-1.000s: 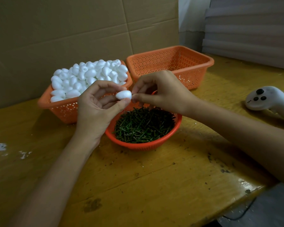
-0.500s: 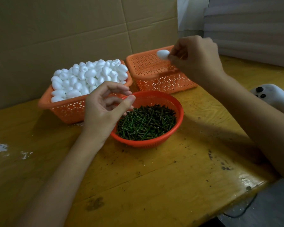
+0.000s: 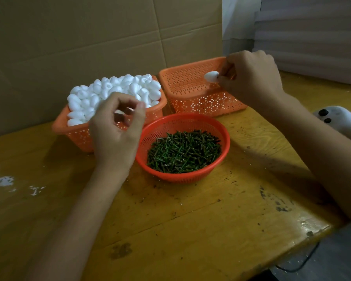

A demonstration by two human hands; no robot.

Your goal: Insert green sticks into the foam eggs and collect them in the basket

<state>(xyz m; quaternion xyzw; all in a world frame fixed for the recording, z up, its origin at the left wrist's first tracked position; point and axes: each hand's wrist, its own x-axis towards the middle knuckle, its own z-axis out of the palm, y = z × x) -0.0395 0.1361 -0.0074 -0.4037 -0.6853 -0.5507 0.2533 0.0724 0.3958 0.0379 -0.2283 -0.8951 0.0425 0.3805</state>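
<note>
I note the foam egg (image 3: 211, 76) pinched in the right hand (image 3: 251, 78) over the far right orange basket (image 3: 190, 86), the left hand (image 3: 116, 134) loosely curled, holding nothing, above the full egg basket (image 3: 79, 136) near edge, green sticks (image 3: 183, 153) just right.
</note>
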